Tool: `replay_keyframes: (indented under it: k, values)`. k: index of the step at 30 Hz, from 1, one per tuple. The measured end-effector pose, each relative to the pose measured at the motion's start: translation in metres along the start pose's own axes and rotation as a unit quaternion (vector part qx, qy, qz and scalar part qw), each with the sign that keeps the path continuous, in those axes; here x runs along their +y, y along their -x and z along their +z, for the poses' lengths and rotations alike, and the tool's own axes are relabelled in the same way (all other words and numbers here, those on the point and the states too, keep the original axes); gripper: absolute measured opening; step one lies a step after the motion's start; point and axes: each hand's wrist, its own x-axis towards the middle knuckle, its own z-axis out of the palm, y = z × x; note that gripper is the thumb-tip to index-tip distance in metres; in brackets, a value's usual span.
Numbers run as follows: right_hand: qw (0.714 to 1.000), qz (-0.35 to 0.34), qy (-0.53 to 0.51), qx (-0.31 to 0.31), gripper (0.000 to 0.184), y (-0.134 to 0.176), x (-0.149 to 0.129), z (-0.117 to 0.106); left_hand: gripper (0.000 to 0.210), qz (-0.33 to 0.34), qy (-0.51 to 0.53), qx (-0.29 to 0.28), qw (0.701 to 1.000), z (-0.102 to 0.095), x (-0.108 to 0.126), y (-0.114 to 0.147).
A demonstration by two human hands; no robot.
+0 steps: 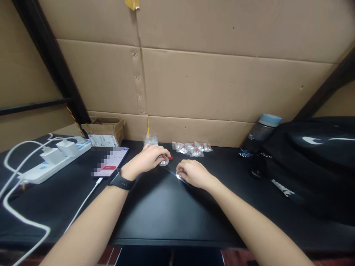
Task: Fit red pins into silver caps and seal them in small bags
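Over the far middle of the black counter (166, 218), the left hand (153, 158) has its grip closed on a small round silvery piece with a red part (164, 162). Just right and nearer, the right hand (195, 173) pinches a small shiny silvery piece (178, 176) in a narrow grip; blur hides its details. Beyond them, several silvery pieces with red parts in clear plastic bags (191, 148) lie clustered. These look finished, while the two in hand seem still being worked on; how many remain cannot be told.

A clear plastic container (151, 139) sits just behind the left hand, limiting room there. A lit phone (113, 162), a white power strip (36, 173) and an open brown cardboard box (107, 129) occupy the left. A dark bottle with a blue lid (259, 135) and a black backpack (313, 159) crowd the right, well apart from the hands.
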Motion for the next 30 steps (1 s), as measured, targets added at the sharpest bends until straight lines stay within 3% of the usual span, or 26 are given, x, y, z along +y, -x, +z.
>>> replay_keyframes:
  k: [4, 12, 18, 21, 26, 30]
  values:
    - [0.999, 0.023, -0.011, -0.026, 0.011, 0.002, 0.010, -0.006, 0.020, 0.016, 0.048, 0.021, 0.998, 0.000, 0.001, -0.002]
    - [0.996, 0.002, -0.062, -0.056, 0.020, 0.007, 0.018, -0.022, 0.021, 0.012, 0.062, 0.074, 0.995, 0.000, 0.005, -0.004]
    - [0.995, 0.021, -0.081, -0.053, 0.027, 0.008, 0.019, -0.019, 0.020, -0.015, 0.138, 0.096, 0.986, 0.010, 0.005, -0.006]
    - [0.989, -0.009, -0.145, 0.000, 0.031, 0.004, 0.019, -0.017, 0.020, -0.082, 0.263, 0.105, 0.956, 0.025, 0.008, -0.010]
    - [0.942, -0.002, -0.285, 0.179, 0.028, -0.004, 0.014, -0.019, 0.028, -0.154, 0.430, 0.127, 0.880, 0.047, 0.021, -0.017]
    - [0.917, 0.012, -0.345, 0.201, 0.025, -0.006, 0.011, -0.017, 0.031, -0.182, 0.493, 0.119, 0.842, 0.052, 0.032, -0.017]
